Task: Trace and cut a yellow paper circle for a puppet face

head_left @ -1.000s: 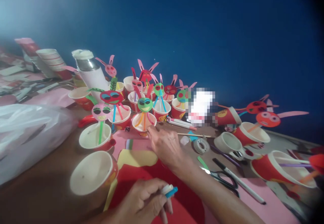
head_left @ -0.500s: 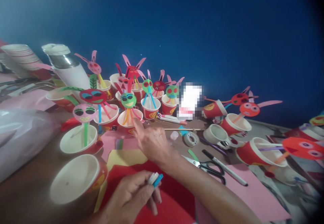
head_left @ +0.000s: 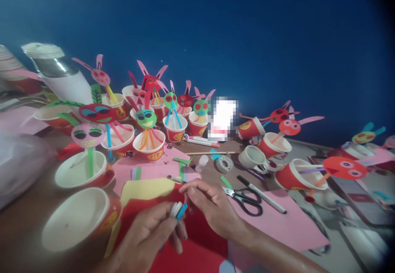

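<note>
My left hand (head_left: 151,232) is closed on a few short rolled paper pieces, white ones (head_left: 174,208) and a blue one (head_left: 182,211), which stick out between thumb and fingers. My right hand (head_left: 212,207) is just to the right of them, fingers curled and thumb near the index finger; whether anything small lies between its fingertips is hidden. Beneath both hands lies a red paper sheet (head_left: 197,240), over a yellow sheet (head_left: 148,190) and a pink one (head_left: 123,172). Beyond them stands a paper cup (head_left: 151,149) bearing a green paper face (head_left: 146,119).
Many cups with paper faces stand in rows behind. To the right lie black scissors (head_left: 247,201), a marker (head_left: 262,195), a tape roll (head_left: 224,164) and pink paper (head_left: 286,223). An empty-looking cup (head_left: 77,219) and a plastic bag (head_left: 21,166) are at left.
My right hand has drawn back from the cup with the green face to beside my left hand. My left hand still holds the rolled pieces. The view has shifted rightward.
</note>
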A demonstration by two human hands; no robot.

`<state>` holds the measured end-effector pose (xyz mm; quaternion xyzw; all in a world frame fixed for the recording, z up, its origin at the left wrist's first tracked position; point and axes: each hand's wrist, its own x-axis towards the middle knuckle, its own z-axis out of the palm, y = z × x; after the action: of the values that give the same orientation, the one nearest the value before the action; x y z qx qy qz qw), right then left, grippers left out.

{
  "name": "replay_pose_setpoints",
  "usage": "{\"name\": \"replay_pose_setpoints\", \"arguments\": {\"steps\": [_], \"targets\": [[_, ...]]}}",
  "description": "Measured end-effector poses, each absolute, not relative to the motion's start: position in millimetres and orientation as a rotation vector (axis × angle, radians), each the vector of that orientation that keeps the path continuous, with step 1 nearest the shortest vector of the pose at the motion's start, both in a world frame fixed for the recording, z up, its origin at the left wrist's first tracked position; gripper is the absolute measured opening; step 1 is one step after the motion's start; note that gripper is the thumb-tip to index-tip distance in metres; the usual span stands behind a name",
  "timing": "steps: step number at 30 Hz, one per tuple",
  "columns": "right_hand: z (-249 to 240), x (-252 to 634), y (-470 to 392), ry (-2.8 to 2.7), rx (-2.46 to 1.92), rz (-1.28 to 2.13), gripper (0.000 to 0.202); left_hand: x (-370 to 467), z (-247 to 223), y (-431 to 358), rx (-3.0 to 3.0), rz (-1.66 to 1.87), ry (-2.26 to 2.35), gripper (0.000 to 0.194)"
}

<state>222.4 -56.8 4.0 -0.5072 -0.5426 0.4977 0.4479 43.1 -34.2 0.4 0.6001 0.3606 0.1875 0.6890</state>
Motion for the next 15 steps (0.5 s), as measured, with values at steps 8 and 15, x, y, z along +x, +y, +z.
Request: {"name": "replay_pose_setpoints", "arguments": {"steps": [8,15], "targets": [[-15,212,-65,-1.154,-1.177,1.220,0.013,48,-13,-34,1.250,0.461,0.879,0.029],[-16,213,-62,-1.090,-1.257,1.285,0.016,50,-13,-32,0.958,0.365,0.827,0.026]]}}
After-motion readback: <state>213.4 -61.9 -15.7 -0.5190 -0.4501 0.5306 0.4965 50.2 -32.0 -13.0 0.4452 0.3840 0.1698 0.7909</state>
